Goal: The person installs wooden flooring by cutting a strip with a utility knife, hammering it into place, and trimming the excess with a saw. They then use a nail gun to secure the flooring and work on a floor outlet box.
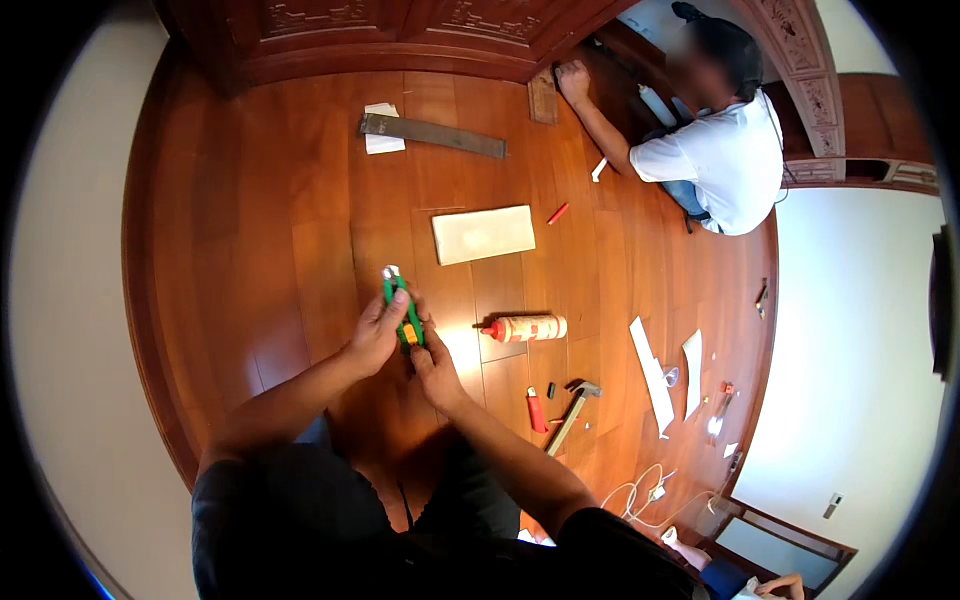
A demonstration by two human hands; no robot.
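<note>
Both my hands are closed on a slim green hand tool (388,291) with a yellow part low down and a bright, pale tip. Its exact kind is hard to make out. My left hand (374,335) grips its upper body with the thumb laid along it, while my right hand (436,368) holds the lower end beside the yellow part. To the right of my hands lies a glue bottle (530,328) with a red nozzle. Beyond them rests a flat cream-coloured board (484,235).
A hammer (574,412) and red utility knife (536,410) lie on the wooden floor at right, near white strips (652,378) and a cable (632,498). A dark metal strip (440,135) lies ahead. A co-worker (715,150) crouches by the far cabinet; another person (735,580) is lower right.
</note>
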